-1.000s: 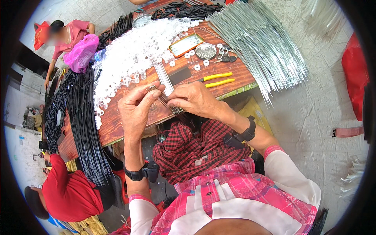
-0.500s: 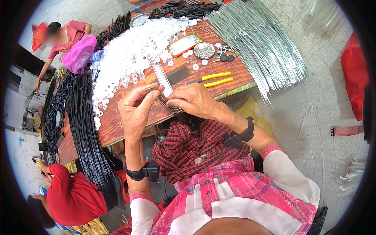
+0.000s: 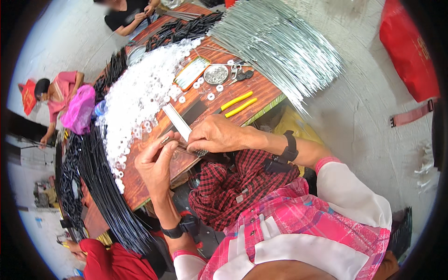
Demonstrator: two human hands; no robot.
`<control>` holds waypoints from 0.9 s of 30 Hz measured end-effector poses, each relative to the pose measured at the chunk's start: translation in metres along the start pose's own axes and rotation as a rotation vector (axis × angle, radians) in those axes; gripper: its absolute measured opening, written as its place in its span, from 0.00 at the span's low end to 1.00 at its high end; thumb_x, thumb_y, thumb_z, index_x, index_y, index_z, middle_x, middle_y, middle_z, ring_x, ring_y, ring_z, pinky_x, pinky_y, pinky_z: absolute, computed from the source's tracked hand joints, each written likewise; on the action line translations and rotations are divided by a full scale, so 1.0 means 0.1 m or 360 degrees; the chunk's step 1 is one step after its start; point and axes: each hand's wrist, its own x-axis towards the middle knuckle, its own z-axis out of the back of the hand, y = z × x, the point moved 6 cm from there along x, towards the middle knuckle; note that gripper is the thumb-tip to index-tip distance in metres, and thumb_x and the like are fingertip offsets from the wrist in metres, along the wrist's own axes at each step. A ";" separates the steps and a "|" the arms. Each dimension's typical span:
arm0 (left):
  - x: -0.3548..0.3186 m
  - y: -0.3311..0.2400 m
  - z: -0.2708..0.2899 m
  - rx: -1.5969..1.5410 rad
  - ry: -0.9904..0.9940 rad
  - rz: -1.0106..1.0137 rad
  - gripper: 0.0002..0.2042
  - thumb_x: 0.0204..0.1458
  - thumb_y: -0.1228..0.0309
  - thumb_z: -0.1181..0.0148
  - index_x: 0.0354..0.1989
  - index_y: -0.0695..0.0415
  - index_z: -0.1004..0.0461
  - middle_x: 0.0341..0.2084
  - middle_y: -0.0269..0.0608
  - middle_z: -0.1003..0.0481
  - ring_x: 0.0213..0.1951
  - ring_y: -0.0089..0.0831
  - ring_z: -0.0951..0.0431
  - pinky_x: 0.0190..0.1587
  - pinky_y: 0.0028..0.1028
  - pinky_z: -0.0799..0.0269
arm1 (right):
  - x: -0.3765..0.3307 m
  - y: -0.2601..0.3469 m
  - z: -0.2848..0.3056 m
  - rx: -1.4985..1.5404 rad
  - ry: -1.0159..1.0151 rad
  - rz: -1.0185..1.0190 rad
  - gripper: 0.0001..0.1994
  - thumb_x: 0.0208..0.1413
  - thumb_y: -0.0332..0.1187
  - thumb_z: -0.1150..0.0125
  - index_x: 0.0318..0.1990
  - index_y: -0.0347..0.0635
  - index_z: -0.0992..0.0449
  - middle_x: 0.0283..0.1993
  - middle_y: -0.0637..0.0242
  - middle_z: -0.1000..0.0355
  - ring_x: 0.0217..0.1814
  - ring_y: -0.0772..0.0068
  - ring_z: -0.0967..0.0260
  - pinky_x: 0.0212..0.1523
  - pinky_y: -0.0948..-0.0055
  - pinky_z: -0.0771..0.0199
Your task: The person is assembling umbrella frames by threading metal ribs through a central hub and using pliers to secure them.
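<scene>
Over the table's near edge, my left hand [image 3: 156, 161] pinches one end of a narrow dark ribbed strip [image 3: 183, 146] between thumb and fingertips. My right hand [image 3: 214, 134] has its fingers closed on the strip's other end, which the hand partly hides. Whether the strip is one piece or a row of thin parts is too small to tell. Just beyond my hands, a band of thin white rods [image 3: 176, 119] lies on the wood beside a flat dark plate [image 3: 193, 112]. Pliers with yellow handles [image 3: 237, 101] rest to the right.
A heap of clear and white plastic rings [image 3: 140, 93] covers the table's middle. Nearby are a round dish of small metal parts [image 3: 216, 74] and a small tray [image 3: 191, 73] of pale sticks. Silver wires [image 3: 280, 42] overhang the right edge, black rods [image 3: 105, 186] the left. Co-workers sit around.
The view has swung, so the table appears tilted and shifted left. Both hands still grip the strip. A co-worker in black has come into view at the top.
</scene>
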 end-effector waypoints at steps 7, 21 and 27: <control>0.00 -0.04 -0.02 0.0103 -0.0033 -0.0151 0.10 0.52 0.83 0.37 0.43 0.69 0.21 0.34 0.46 0.18 0.38 0.28 0.18 0.43 0.25 0.23 | 0.21 -0.10 0.12 -0.0071 0.0383 0.0123 0.11 0.52 0.38 0.36 0.39 0.44 0.17 0.30 0.55 0.22 0.31 0.55 0.23 0.33 0.63 0.27; 0.00 -0.03 0.03 0.0104 -0.0083 -0.0115 0.10 0.50 0.82 0.36 0.42 0.67 0.19 0.33 0.43 0.18 0.35 0.24 0.19 0.37 0.20 0.26 | 1.31 -1.78 0.63 -0.1242 0.0148 -0.0215 0.06 0.49 0.34 0.39 0.31 0.45 0.19 0.35 0.61 0.23 0.41 0.53 0.24 0.40 0.51 0.26; 0.02 0.00 0.04 0.0082 -0.0070 -0.0147 0.10 0.50 0.84 0.36 0.42 0.68 0.19 0.32 0.44 0.18 0.35 0.25 0.19 0.38 0.22 0.26 | 1.33 -1.75 0.55 -0.1405 0.0173 -0.0122 0.05 0.48 0.34 0.39 0.30 0.46 0.20 0.35 0.63 0.24 0.41 0.54 0.24 0.39 0.52 0.26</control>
